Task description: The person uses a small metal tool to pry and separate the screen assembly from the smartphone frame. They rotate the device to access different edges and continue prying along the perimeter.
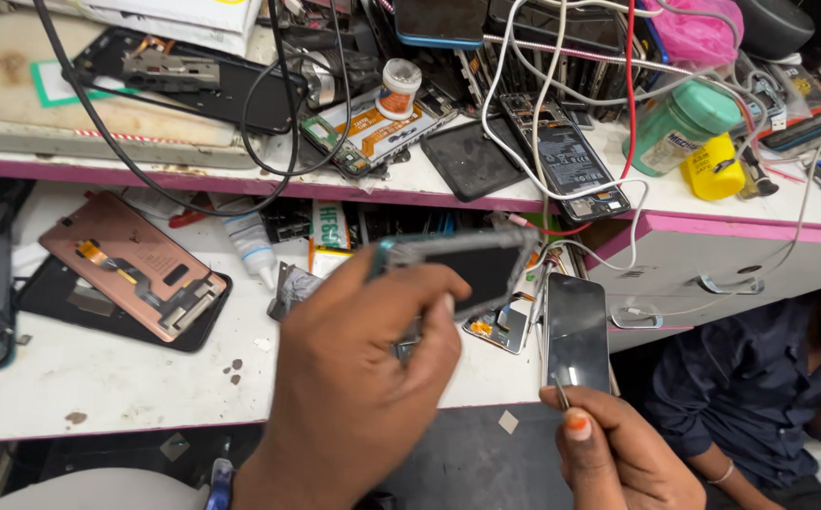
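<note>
While the left hand [354,397] closes its thumb and fingers on the near end of an opened phone body [458,264], that phone is lifted clear of the white workbench [118,382], hanging above its front edge. The grip is tight: the thumb presses the dark inner face and the fingers wrap behind. The phone looks like a stripped shell, with a teal-grey frame around a flat black panel, and its far end is blurred. Its long axis runs roughly left to right, rising slightly toward the right, with the free end pointing right and the black face turned toward the camera.

Just right of the phone and lower, the right hand [618,453] pinches a thin metal tool [558,392] between thumb and forefinger, the tip poking up. Whether it is tweezers or a pick I cannot tell. Right of the phone, a dark glass screen panel [578,331] stands on end, near the tool tip. Under the phone's right end lies a small circuit part [496,326].

Left of the phone, on the bench, a copper-coloured back panel [132,264] rests on a black phone, and a small white bottle [255,247] lies nearer. Above the phone, on the pink-edged shelf [410,194], sit another open phone [571,161] under white cables, and a green jar [680,127]. Far right of the phone sits a person in a dark blue shirt [751,387].
</note>
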